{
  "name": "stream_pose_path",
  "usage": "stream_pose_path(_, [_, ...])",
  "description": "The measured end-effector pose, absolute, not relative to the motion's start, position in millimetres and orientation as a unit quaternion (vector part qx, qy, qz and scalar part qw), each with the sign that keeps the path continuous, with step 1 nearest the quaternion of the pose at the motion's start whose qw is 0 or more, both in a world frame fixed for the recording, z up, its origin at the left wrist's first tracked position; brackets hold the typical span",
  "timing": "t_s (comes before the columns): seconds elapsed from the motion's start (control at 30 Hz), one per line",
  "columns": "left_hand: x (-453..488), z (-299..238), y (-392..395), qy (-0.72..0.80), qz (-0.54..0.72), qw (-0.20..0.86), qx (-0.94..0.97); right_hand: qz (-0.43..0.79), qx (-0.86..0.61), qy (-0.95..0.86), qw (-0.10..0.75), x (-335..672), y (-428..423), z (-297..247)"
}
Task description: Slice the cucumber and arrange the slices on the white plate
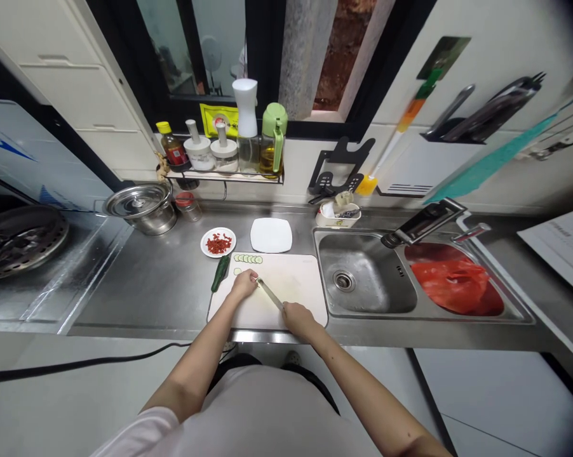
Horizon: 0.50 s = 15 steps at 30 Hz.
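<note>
A white cutting board (298, 285) lies on the counter in front of me. My right hand (298, 319) is wrapped round the handle of a kitchen knife (270, 295), its blade slanting up and left across the board. At the blade's tip my left hand (245, 283) has its fingers closed on a small cucumber slice (258, 280), partly hidden by fingers and blade. Overlapping cucumber slices (248, 259) form a row along the board's top left. One loose slice (237, 271) rests below them. A dark green piece of cucumber (220, 273) lies at the board's left edge.
Behind the board stand a plate of chopped red pieces (218, 242) and a white plate (271, 235). The sink (370, 273) adjoins on the right, with a red plastic bag (451, 284) in its second basin. A lidded steel pot (146, 206) is at the left.
</note>
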<state>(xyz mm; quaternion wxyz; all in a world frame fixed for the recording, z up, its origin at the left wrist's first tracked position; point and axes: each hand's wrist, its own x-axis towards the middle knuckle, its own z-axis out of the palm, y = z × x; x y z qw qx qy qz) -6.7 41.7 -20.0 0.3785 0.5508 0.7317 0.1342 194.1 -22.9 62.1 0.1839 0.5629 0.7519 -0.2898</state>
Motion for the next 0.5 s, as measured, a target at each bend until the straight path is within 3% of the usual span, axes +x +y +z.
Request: stream_pose_path(0.5, [-1.7,-10.0,46.3,0.753,0.121,0.365,0.534,-0.293,0.572,0.746,0.172,189.4,-24.4,62.2])
